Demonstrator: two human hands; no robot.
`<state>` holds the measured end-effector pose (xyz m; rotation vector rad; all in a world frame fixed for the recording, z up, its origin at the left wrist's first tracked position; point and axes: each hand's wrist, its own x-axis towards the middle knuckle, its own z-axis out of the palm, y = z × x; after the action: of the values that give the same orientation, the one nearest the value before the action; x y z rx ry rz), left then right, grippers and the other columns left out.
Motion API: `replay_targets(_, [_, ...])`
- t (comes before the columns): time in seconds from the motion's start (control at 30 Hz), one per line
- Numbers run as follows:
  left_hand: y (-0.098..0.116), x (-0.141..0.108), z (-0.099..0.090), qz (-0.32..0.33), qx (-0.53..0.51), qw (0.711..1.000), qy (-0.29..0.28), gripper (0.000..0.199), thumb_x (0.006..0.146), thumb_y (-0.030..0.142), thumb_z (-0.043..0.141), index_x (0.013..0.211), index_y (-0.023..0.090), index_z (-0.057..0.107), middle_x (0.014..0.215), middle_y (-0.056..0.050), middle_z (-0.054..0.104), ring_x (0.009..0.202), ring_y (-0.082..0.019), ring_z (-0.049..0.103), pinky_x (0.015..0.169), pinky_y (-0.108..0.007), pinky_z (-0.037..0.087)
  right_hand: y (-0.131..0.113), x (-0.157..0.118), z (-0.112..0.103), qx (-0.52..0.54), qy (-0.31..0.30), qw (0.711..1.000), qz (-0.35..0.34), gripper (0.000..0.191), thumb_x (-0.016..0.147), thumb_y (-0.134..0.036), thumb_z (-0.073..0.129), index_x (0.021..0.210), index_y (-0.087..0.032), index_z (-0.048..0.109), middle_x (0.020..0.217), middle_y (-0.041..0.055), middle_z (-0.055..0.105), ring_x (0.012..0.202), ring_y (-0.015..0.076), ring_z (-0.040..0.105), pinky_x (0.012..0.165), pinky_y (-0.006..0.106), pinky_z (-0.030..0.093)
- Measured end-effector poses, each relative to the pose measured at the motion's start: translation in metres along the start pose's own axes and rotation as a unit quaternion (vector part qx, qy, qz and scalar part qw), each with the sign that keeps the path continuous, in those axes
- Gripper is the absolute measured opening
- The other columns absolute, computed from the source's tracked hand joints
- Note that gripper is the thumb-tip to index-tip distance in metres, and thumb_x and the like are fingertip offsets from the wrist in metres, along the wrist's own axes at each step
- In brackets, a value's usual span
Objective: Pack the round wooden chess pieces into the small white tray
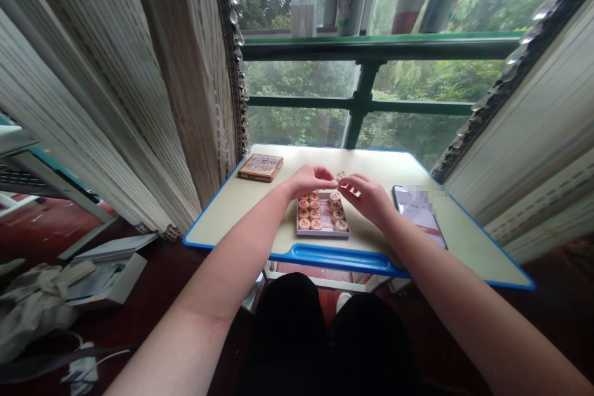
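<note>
My left hand point(315, 178) and my right hand point(365, 193) meet fingertip to fingertip over the far edge of a shallow box point(323, 234). Both have their fingers bent and pressed together in a pinch; whatever lies between the tips is too small to make out. Round wooden Chinese chess pieces point(316, 224) fill the box's left side in two columns, with red characters facing up. Along its right side runs one column of pieces with dark characters point(340, 225). Between them shows a bare strip of box floor. A few more pieces point(341, 176) lie just beyond my fingertips, partly hidden.
The box's printed lid point(260, 167) lies at the table's back left. A phone point(420, 216) rests right of my right hand. The pale table point(371, 164) has a blue rim and front pen groove. Cans point(444, 0) and cups stand on the window ledge; curtains hang both sides.
</note>
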<state>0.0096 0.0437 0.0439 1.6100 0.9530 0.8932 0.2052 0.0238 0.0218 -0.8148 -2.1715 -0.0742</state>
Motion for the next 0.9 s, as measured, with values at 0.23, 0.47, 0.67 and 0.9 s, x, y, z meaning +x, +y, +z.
replay_targets(0.23, [-0.009, 0.007, 0.001, -0.004, -0.019, 0.999, -0.025, 0.036, 0.061, 0.029, 0.077, 0.088, 0.010, 0.066, 0.082, -0.007, 0.068, 0.076, -0.014, 0.062, 0.075, -0.030, 0.048, 0.000, 0.000, -0.001, -0.033, 0.018, 0.999, -0.019, 0.016, 0.090, -0.026, 0.048, 0.095, -0.021, 0.063, 0.088, 0.0074, 0.067, 0.075, 0.0166, 0.064, 0.065, 0.026, 0.050])
replay_targets(0.47, [0.004, -0.001, 0.001, 0.009, 0.089, 0.996, -0.015, 0.032, 0.061, 0.030, 0.076, 0.086, 0.010, 0.069, 0.081, -0.008, 0.070, 0.074, -0.015, 0.062, 0.070, -0.027, 0.048, 0.000, 0.000, -0.005, -0.052, 0.021, 0.998, 0.010, 0.020, 0.087, -0.021, 0.048, 0.103, -0.021, 0.061, 0.091, 0.0078, 0.067, 0.072, 0.0160, 0.064, 0.064, 0.027, 0.050])
replay_targets(0.67, [0.011, -0.005, -0.005, -0.002, 0.150, 0.986, -0.068, 0.031, 0.061, 0.030, 0.075, 0.085, 0.012, 0.067, 0.080, -0.006, 0.068, 0.070, -0.014, 0.061, 0.061, -0.025, 0.046, -0.004, 0.000, -0.003, 0.049, -0.017, 0.999, -0.004, 0.015, 0.085, -0.027, 0.054, 0.094, -0.020, 0.063, 0.092, 0.0083, 0.066, 0.065, 0.0131, 0.063, 0.061, 0.026, 0.053])
replay_targets(0.9, [0.006, -0.002, -0.009, 0.004, 0.150, 0.986, -0.071, 0.034, 0.060, 0.032, 0.075, 0.086, 0.012, 0.066, 0.081, -0.005, 0.067, 0.072, -0.014, 0.060, 0.064, -0.026, 0.046, -0.003, 0.001, -0.003, 0.054, -0.024, 0.998, -0.002, 0.015, 0.085, -0.029, 0.056, 0.093, -0.018, 0.064, 0.091, 0.0089, 0.066, 0.069, 0.0145, 0.064, 0.063, 0.027, 0.053])
